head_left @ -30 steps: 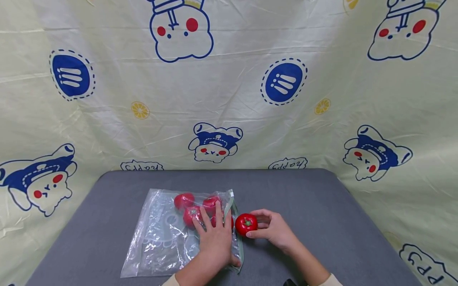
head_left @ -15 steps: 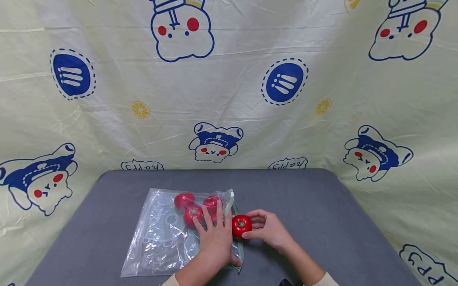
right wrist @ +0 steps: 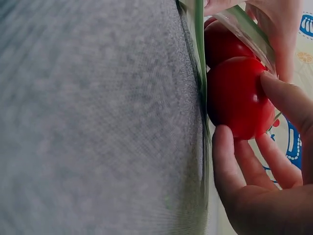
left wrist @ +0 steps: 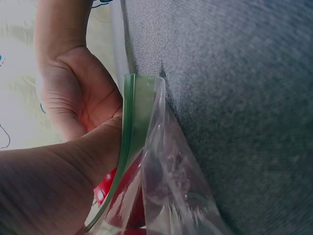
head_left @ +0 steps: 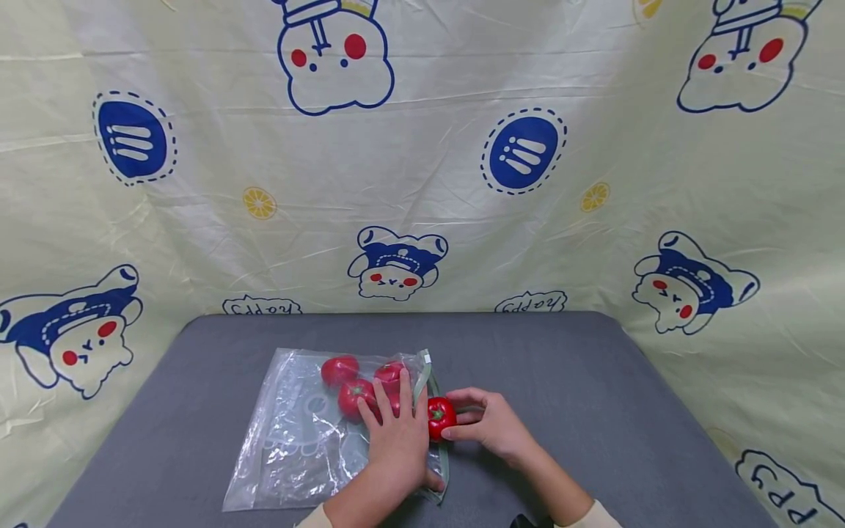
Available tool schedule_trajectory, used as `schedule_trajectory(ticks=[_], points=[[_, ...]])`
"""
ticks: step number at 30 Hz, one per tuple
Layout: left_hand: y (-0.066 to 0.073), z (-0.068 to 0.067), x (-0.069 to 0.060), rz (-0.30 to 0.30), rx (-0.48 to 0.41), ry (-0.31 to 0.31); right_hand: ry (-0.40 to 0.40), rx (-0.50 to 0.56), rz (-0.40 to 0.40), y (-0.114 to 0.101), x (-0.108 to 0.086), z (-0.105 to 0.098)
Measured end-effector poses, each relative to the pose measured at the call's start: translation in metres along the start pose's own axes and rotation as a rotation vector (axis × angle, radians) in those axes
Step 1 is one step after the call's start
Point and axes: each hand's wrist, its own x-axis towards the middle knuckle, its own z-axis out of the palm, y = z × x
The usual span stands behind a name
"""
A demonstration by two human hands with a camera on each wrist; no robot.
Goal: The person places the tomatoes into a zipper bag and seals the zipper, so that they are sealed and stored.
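Observation:
A clear zip bag (head_left: 290, 440) with a green seal lies on the table, several red tomatoes (head_left: 339, 371) inside it. My left hand (head_left: 398, 447) rests on the bag near its mouth, fingers spread and straight. Another red tomato (right wrist: 239, 95) is gripped between the thumb and fingertips of my right hand (head_left: 491, 425), at the bag's mouth. In the right wrist view this tomato touches another red one (right wrist: 225, 44) behind it, between the bag's edges. The left wrist view shows the green seal strip (left wrist: 128, 122) standing up beside my hands.
The grey table (head_left: 561, 367) extends on both sides of the bag. A pale printed curtain (head_left: 422, 161) hangs behind it and at its sides. A small black object (head_left: 521, 521) shows by the right forearm at the bottom edge.
My right hand has moved left with the tomato, from just outside the bag to its mouth beside the left hand. The left hand and the bag have stayed almost still.

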Motion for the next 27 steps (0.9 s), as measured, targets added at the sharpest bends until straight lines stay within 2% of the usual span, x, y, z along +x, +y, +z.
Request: schedule_trajectory(ticks=[13,19,23,27], points=[[0.002,-0.003,-0.001,0.007,0.015,0.004,0.006,0.025,0.004,-0.002,0.000,0.005],[0.002,-0.003,-0.001,0.005,0.025,0.014,-0.010,0.072,-0.015,-0.001,0.001,0.010],[0.000,-0.004,-0.001,0.007,0.009,0.024,-0.027,0.085,-0.044,-0.001,0.001,0.013],[-0.001,-0.006,-0.002,0.016,-0.017,0.035,-0.021,0.082,-0.036,-0.001,0.003,0.015]])
